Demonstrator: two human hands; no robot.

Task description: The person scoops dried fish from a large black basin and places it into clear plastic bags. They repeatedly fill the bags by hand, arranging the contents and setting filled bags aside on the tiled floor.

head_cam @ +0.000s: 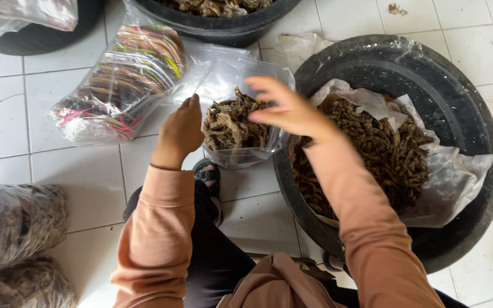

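- From the head camera I saw my left hand (181,131) closed on the near rim of a small clear plastic bag (241,122), pinching its edge and holding the mouth open above the tiled floor (87,171).
- The bag was partly filled with dark brown, twisted dried pieces (232,122), heaped up to about its opening.
- My right hand (289,108) hovered over the bag's mouth with fingers spread and loose, gripping nothing that I could make out; it was motion-blurred, so I could not tell whether it touched the pieces.
- Just right of the bag stood a large black round basin (457,114), lined with a crumpled clear plastic sheet (452,177) and holding a big mound of the same dried material (383,148); the bag touched or overlapped the basin's left rim.
- To the left of the bag lay a sealed clear bag of striped, many-coloured flat items (124,80), on its side on the floor.
- Another black basin (223,25) with similar brown stuff sat at the top edge.
- Two filled clear bags of brown material (18,228) lay at the lower left, well apart from my hands.
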